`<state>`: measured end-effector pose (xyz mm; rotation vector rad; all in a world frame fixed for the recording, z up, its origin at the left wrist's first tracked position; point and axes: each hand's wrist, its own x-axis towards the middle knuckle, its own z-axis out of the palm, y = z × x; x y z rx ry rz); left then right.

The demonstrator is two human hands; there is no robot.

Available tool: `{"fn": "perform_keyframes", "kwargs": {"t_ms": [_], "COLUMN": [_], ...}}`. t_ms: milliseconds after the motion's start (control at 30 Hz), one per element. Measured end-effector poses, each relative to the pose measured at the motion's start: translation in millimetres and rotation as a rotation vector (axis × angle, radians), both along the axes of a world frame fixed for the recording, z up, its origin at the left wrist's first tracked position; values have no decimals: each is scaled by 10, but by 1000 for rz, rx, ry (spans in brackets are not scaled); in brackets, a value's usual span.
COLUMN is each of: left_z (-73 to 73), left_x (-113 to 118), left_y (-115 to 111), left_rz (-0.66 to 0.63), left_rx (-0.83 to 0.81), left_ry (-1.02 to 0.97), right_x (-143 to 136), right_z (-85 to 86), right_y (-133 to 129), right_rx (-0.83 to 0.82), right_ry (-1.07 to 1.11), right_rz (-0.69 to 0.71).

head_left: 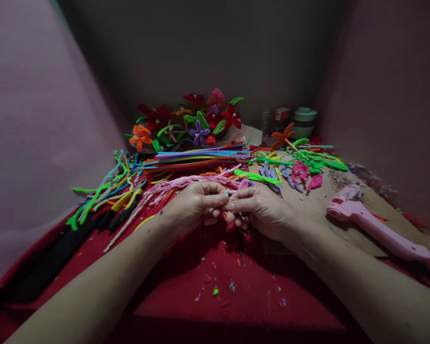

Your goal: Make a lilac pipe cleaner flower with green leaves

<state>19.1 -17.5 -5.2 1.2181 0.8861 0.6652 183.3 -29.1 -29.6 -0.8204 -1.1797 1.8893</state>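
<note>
Teal bit [227,192] sat clamped between left fingers [216,199] and right fingers [241,205], apparently both needed for fine control

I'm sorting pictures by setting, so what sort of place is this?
Probably a craft corner, perhaps for making fuzzy flowers: bundled fuzzy stems lie across the table, pliers rest among loose stems on the left, and shaped flowers stand at the back.
</note>
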Motion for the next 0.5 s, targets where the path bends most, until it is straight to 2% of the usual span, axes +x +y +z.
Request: {"fn": "perform_keyframes", "kwargs": {"t_ms": [167, 367, 500], "left_z": [1, 8, -7], "left_x": [-16, 43, 72], "left_y": [-2, -65, -79], "left_rz": [-16, 61, 104], "left_rx": [7, 114, 96], "left_ry": [64, 154, 149], "right_x": [-2, -7, -20], "right_z": [-6, -54, -72], "right_y": [-15, -14, -2], "right_rx": [-9, 29, 8], "right_ry": [19, 32, -22], "right_rz": [13, -4, -41]}}
